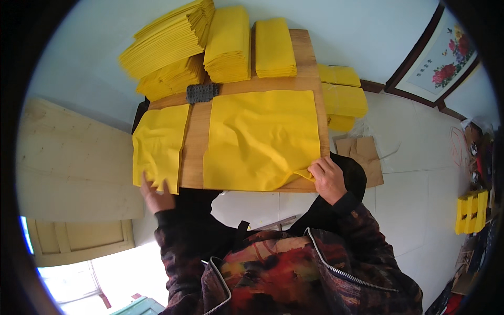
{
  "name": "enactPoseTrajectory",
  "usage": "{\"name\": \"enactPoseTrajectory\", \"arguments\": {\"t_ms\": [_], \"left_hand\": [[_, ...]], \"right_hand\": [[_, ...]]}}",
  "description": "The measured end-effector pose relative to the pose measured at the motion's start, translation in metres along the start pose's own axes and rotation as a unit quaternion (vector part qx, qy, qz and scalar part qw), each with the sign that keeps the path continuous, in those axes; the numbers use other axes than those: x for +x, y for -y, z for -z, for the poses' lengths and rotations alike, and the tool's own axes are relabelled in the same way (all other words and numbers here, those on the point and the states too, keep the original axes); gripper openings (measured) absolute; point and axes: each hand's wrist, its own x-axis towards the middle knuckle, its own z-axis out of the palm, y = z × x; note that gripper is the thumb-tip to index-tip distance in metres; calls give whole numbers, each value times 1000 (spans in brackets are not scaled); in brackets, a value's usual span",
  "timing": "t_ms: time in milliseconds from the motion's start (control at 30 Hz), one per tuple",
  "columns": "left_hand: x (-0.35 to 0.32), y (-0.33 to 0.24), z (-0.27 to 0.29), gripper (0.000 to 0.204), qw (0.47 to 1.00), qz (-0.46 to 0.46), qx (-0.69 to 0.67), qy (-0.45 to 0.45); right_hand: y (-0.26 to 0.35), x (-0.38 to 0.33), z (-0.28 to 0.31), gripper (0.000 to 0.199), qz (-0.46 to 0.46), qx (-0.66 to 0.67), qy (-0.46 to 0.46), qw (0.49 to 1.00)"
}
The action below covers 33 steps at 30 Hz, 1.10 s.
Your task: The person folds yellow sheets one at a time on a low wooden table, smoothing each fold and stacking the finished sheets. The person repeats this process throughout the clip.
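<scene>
A large yellow cloth sheet point(257, 136) lies spread over the wooden table point(194, 152), rumpled toward its lower right. At that near right corner my right hand point(329, 178) is closed, pinching the cloth, which bunches into a raised fold. To the left lies a narrower yellow cloth piece point(160, 142), wrinkled and hanging slightly past the table's near edge. My left hand point(157, 195) is at the near end of this piece with its fingers apart, the fingertips over or touching the cloth. A dark grey knobbly block point(202, 93) sits beyond the two pieces.
Tall stacks of folded yellow cloth point(227, 44) line the table's far side. More yellow bundles point(344, 97) stand off its right side, near flattened cardboard point(362, 152) on the floor. A pale wooden board point(73, 163) is at the left. Yellow bags point(471, 211) stand far right.
</scene>
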Motion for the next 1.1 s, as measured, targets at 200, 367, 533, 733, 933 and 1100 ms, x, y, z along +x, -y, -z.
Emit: {"name": "enactPoseTrajectory", "arguments": {"t_ms": [200,367,533,733,933,1100], "left_hand": [[-75,-128,-69,63,878,-408,-43,247],[-101,-174,-114,63,840,-425,21,336],[-106,-172,-127,60,844,-417,84,327],[-89,-151,-133,64,878,-341,131,310],[-23,-95,-129,66,925,-210,159,275],[-7,-102,-113,65,905,-191,205,320]], "right_hand": [[-3,-1,-3,7,17,13,-16,1000],[-5,-3,3,8,27,26,6,999],[-8,-4,9,13,23,52,32,998],[-8,-2,12,16,22,62,48,997],[-8,-1,11,17,28,51,58,997],[-7,3,24,18,15,75,112,991]]}}
